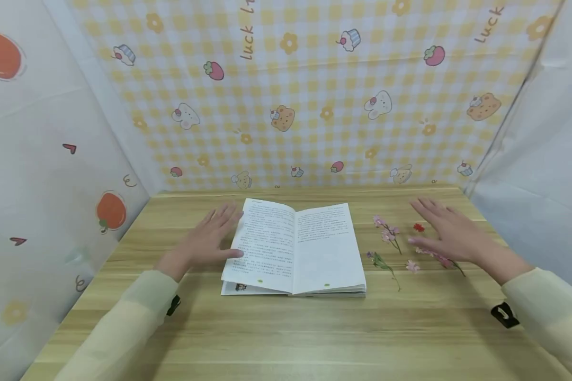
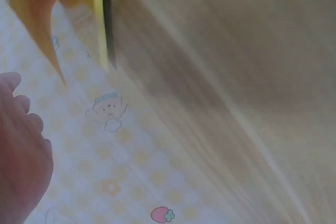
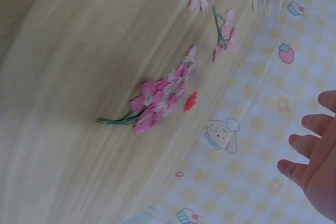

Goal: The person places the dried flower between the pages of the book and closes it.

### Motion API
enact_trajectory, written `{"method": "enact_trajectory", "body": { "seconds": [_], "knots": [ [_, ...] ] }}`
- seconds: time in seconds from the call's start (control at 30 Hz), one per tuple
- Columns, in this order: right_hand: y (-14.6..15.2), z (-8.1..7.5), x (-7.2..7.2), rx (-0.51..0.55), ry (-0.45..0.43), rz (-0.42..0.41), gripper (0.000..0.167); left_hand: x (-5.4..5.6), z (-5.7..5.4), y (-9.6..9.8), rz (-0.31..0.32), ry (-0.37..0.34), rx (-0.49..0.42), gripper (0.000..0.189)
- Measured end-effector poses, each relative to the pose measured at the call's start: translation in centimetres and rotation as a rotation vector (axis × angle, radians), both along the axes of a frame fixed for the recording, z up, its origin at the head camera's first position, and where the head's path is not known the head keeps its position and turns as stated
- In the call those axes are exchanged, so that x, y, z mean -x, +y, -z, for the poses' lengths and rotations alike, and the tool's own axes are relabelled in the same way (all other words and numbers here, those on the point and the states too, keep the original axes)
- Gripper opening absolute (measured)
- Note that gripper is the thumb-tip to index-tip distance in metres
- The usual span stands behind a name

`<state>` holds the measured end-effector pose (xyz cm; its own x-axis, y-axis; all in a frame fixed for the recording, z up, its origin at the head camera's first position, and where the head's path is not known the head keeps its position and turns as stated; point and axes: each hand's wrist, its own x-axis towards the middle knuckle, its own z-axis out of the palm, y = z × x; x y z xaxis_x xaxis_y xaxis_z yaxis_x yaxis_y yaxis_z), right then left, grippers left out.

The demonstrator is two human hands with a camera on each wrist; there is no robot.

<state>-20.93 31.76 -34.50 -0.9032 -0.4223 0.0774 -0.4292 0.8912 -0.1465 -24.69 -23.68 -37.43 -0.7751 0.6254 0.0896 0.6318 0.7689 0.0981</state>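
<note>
An open book (image 1: 331, 259) with printed pages lies on the table, its left page lifting a little at the lower edge. My left hand (image 1: 207, 238) is beside the book's left side, fingers extended, with fingertips and thumb overlapping the page edge in the head view. To the right, my right hand (image 1: 453, 233) is held with spread fingers over a pink flower sprig (image 3: 157, 98), holding nothing. Near that hand lie a small red flower (image 1: 418, 227), a loose pink blossom (image 1: 412, 266), a pale pink sprig (image 1: 388, 233) and a purple-tipped sprig (image 1: 380, 262).
The wooden table (image 1: 286, 338) ends at a yellow-checked cloth (image 1: 305, 106) with cartoon prints at the back. White cloth hangs on the left side (image 1: 43, 159) and the right side (image 1: 538, 143). Each wrist wears a dark strap piece.
</note>
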Motion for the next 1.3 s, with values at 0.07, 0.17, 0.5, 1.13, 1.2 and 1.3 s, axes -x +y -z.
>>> {"method": "enact_trajectory", "body": {
  "seconds": [0.07, 0.17, 0.5, 1.13, 1.2, 1.3],
  "knots": [
    [0.4, 0.2, -0.4, 0.027, 0.026, -0.002, 0.092, -0.3, 0.3, 0.0, 0.020, 0.000, 0.011, 0.100],
    [0.9, 0.5, -1.0, 0.082, 0.052, 0.011, 0.089, -0.7, 0.9, -0.1, 0.037, -0.007, 0.036, 0.102],
    [2.7, 3.5, -3.3, 0.285, 0.153, 0.063, 0.059, -1.1, 2.5, -0.3, 0.095, -0.005, 0.091, 0.105],
    [5.6, 7.8, -4.8, 0.505, 0.024, 0.331, 0.051, -1.7, 4.1, -0.3, 0.110, -0.078, 0.178, 0.111],
    [5.9, 8.2, -4.9, 0.509, -0.002, 0.354, 0.052, -1.7, 4.4, -0.4, 0.107, -0.081, 0.178, 0.111],
    [6.3, 8.6, -4.9, 0.516, -0.024, 0.380, 0.053, -1.7, 4.8, -0.5, 0.102, -0.068, 0.183, 0.111]
  ]
}}
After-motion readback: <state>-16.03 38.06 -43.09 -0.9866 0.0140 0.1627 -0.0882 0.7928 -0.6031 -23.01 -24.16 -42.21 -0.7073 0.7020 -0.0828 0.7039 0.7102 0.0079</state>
